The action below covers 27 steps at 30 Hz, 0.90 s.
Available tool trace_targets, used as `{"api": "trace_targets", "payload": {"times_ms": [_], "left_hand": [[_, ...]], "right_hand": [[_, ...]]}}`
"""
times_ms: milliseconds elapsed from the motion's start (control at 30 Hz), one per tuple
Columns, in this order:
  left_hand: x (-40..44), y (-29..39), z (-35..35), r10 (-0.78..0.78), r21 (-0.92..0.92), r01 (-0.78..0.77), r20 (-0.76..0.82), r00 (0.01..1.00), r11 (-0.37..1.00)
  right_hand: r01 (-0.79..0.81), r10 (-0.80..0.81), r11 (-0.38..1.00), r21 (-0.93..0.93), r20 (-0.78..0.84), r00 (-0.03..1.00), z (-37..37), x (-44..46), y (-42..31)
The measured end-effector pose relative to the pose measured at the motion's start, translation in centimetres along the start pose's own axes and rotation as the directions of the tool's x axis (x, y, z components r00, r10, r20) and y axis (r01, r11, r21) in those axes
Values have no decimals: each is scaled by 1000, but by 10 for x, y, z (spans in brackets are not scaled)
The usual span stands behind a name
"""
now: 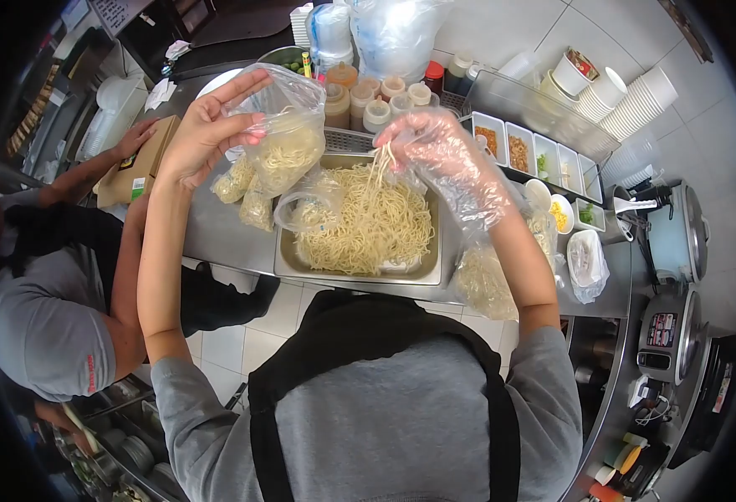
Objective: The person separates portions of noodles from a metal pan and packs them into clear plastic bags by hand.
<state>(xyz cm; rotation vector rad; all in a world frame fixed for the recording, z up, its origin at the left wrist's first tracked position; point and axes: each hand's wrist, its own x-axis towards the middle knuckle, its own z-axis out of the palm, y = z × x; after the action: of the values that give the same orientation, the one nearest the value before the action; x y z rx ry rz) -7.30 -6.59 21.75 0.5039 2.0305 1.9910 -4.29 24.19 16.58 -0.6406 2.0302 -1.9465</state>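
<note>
Grey short-sleeved cloth shirt (385,410) with a black cloth apron (269,452) over it, worn by the person, foremost. Room: wall of large pale tiles (502,29) behind; floor of pale square tiles (222,345) below. Work surface: long stainless-steel counter (230,238), crowded along its back and right side. At left, a co-worker in a grey short-sleeved shirt (46,322), one hand on a brown cardboard box (138,163). Far right: a silver and dark rice cooker (669,335), near a pale-blue round pot (676,230). Centre of counter: rectangular stainless-steel tray (438,243), holding a broad heap of pale yellow noodles (376,222). Knotted clear bags of noodles (257,205) lie left of it; more bagged noodles (487,276) lie right. Behind, right: a row of rectangular white tubs (518,149) with chopped toppings; stacked white cups (646,96) beyond. Left hand (213,121), bare, raised: thumb and forefinger apart at the mouth of a clear plastic bag (288,155) partly filled with noodles; how firmly they grip the film cannot be told. Right hand (426,142), in clear plastic film: fingertips closed together on a few noodle strands (380,170) hanging above the heap.
</note>
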Motion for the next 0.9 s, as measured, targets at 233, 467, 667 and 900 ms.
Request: {"api": "trace_targets", "payload": {"times_ms": [233,467,667,900], "left_hand": [[-5,5,10,11,24,-11,5,1000,1000],[-7,6,19,10,-27,-7,116,993,1000],[2,2,31,-6,-54,14,140,990,998],[5,6,38,-22,-48,30,167,986,998]], "right_hand": [[224,-221,971,85,-40,974,-4,10,-54],[414,-418,898,-149,4,908,-2,34,-115],[468,-428,828,-308,192,883,14,67,-136],[446,-263,191,-874,392,881,35,86,-134]]}}
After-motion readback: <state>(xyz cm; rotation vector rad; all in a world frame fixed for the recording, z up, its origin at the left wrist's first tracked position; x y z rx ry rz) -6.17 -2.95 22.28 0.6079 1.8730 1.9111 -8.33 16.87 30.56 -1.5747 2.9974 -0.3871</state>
